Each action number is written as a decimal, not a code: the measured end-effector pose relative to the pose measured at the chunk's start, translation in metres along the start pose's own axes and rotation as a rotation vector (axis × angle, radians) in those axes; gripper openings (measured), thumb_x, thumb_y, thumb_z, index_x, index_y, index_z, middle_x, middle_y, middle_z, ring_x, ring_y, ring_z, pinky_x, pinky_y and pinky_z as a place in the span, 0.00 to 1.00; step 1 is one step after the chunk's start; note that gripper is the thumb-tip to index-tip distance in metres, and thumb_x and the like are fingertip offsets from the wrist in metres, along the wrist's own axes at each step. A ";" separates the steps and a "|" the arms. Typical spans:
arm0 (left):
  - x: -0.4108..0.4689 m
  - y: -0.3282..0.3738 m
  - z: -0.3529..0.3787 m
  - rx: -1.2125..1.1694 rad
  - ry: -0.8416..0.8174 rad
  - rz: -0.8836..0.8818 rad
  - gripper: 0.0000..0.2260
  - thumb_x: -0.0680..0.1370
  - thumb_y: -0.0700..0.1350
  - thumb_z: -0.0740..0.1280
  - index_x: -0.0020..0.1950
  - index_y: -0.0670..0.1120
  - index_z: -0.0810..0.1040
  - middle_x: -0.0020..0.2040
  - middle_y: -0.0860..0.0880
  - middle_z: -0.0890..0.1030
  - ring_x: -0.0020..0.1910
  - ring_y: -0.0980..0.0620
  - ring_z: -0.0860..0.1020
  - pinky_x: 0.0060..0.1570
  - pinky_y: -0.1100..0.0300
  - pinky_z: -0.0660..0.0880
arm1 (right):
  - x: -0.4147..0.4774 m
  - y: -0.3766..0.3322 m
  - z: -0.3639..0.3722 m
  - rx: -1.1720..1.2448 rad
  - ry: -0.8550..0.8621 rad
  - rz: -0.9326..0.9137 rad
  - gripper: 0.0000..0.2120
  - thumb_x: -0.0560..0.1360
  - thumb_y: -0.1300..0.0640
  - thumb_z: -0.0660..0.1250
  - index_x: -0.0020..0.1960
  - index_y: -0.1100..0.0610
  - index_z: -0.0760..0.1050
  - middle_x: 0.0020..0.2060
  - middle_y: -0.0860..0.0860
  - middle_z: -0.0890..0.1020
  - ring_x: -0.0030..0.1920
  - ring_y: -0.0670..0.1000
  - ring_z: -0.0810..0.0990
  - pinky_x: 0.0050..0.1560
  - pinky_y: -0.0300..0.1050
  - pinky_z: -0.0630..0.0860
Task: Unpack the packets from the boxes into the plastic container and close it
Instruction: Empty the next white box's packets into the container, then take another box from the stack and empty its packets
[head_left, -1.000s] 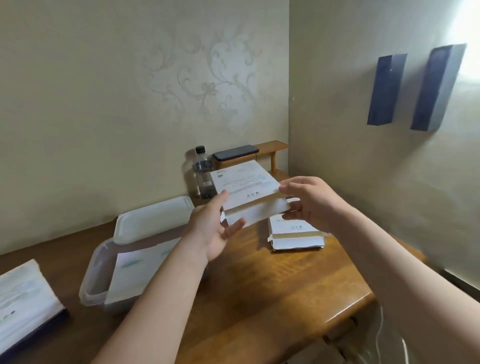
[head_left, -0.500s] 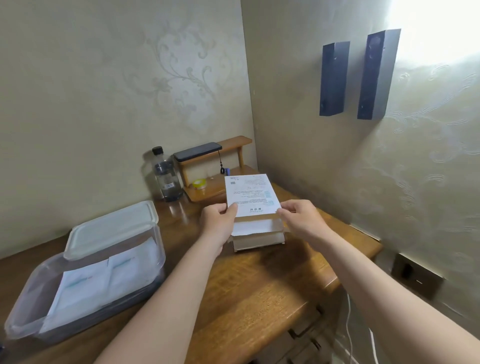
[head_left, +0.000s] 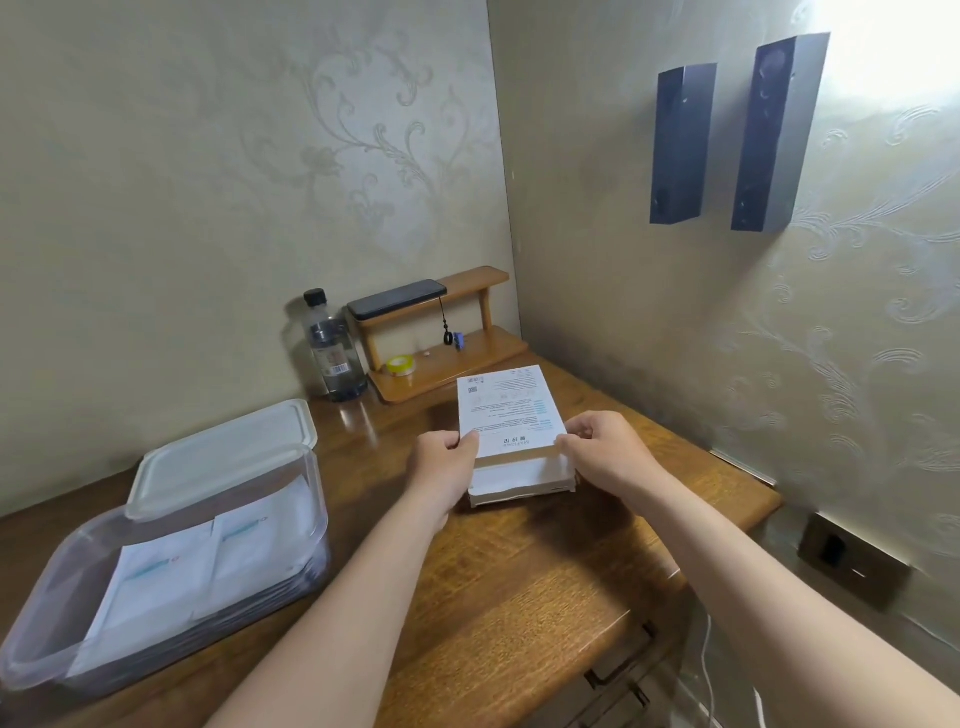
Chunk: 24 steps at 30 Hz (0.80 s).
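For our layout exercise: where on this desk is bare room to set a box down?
Free: bare desk between plastic container and boxes, down to its edge. Crowded: the back, with bottle, shelf, left hand and right hand gripping the boxes.

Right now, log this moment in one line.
left hand, right hand: grip box | box: over second box | container: open, packets inside | lid: on far rim

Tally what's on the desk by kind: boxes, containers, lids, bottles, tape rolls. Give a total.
2 boxes: upper box on lower box
1 plastic container
1 lid
1 bottle
1 tape roll
Total: 6
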<state>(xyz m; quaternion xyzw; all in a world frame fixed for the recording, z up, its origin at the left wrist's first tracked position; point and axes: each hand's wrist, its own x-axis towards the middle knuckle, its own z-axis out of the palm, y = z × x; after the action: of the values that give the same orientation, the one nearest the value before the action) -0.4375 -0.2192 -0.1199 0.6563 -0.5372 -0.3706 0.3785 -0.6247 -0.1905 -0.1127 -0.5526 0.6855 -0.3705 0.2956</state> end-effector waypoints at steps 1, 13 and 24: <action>0.000 0.000 0.000 0.000 -0.001 -0.004 0.17 0.83 0.50 0.64 0.50 0.37 0.84 0.47 0.43 0.86 0.45 0.45 0.81 0.41 0.55 0.70 | 0.000 0.000 0.000 -0.001 -0.004 0.007 0.05 0.78 0.55 0.64 0.47 0.52 0.79 0.46 0.49 0.82 0.48 0.49 0.79 0.53 0.54 0.82; -0.005 0.008 -0.021 -0.048 0.030 0.044 0.22 0.83 0.53 0.61 0.62 0.33 0.76 0.39 0.44 0.78 0.40 0.47 0.77 0.41 0.58 0.69 | -0.014 -0.025 -0.016 -0.062 0.159 -0.054 0.08 0.78 0.54 0.64 0.56 0.56 0.75 0.52 0.52 0.81 0.47 0.48 0.77 0.43 0.42 0.76; -0.047 0.017 -0.119 -0.054 0.162 0.174 0.17 0.81 0.44 0.65 0.71 0.46 0.75 0.61 0.49 0.81 0.58 0.51 0.77 0.59 0.56 0.74 | -0.058 -0.131 0.034 0.036 0.052 -0.295 0.07 0.78 0.58 0.63 0.52 0.57 0.78 0.44 0.52 0.82 0.43 0.50 0.79 0.37 0.41 0.73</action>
<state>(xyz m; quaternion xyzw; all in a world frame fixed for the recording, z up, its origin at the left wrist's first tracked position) -0.3456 -0.1635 -0.0487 0.6248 -0.5496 -0.2964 0.4689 -0.5144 -0.1553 -0.0219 -0.6321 0.5975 -0.4364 0.2302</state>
